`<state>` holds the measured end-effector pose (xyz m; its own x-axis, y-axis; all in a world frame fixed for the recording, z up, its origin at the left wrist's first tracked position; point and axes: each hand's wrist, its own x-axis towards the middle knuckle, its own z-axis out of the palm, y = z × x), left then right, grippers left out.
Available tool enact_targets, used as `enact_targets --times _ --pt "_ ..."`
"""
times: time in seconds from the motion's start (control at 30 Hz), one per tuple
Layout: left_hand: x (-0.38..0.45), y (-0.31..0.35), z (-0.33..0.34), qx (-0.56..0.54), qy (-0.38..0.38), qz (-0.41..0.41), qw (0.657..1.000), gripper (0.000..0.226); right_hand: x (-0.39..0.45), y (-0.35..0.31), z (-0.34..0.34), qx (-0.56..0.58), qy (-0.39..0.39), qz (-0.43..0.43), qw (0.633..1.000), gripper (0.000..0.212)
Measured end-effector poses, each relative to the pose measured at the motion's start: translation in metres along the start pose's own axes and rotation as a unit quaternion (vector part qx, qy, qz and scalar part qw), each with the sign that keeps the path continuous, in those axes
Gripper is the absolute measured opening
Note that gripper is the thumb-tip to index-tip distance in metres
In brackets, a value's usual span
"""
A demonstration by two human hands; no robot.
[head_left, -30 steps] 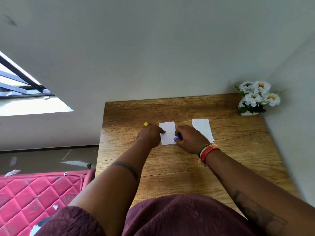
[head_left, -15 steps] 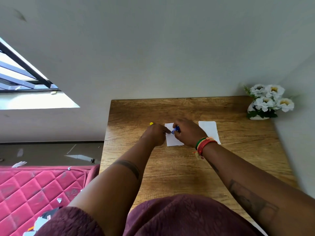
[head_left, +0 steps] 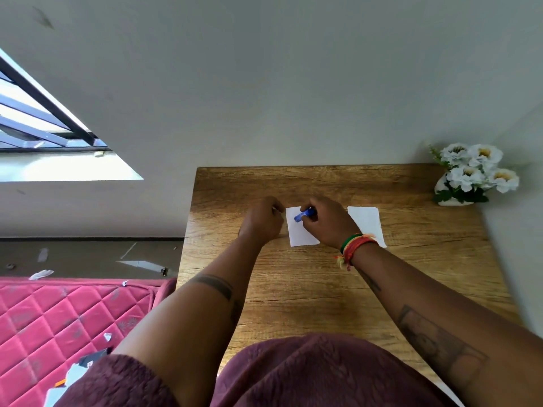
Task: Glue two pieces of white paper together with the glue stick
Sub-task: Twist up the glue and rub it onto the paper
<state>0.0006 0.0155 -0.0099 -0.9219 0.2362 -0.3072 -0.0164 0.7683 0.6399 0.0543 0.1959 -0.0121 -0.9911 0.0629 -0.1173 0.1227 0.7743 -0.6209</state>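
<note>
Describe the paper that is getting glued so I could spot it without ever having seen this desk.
Find the wooden desk against the wall, with white flowers in its far right corner. Two white papers lie near its middle. The one you want is the left paper, between both hands; unlike the right paper, which lies alone, it has the blue glue stick on it, held by the right hand.

Two papers side by side on table.

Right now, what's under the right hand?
The right hand grips a blue glue stick, tip down on the left white paper rectangle lying on the wooden table. The wrist overlaps the second white paper's near corner. Any glue film is hidden.
</note>
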Motion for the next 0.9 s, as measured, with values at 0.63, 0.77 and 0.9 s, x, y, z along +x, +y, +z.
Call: enact_targets --times 0.63,0.77,0.9 --pt "0.007 -0.004 -0.004 0.214 -0.074 0.074 0.971 0.058 0.020 -0.025 0.002 -0.147 -0.055 -0.104 0.982 0.016" --pt "0.006 -0.002 -0.004 0.240 -0.071 0.077 0.965 0.053 0.016 -0.027 0.001 -0.148 -0.070 -0.096 0.982 0.017" --pt "0.006 0.002 -0.003 0.241 -0.072 0.071 0.965 0.050 0.009 -0.028 -0.001 -0.144 -0.098 -0.071 0.982 0.022"
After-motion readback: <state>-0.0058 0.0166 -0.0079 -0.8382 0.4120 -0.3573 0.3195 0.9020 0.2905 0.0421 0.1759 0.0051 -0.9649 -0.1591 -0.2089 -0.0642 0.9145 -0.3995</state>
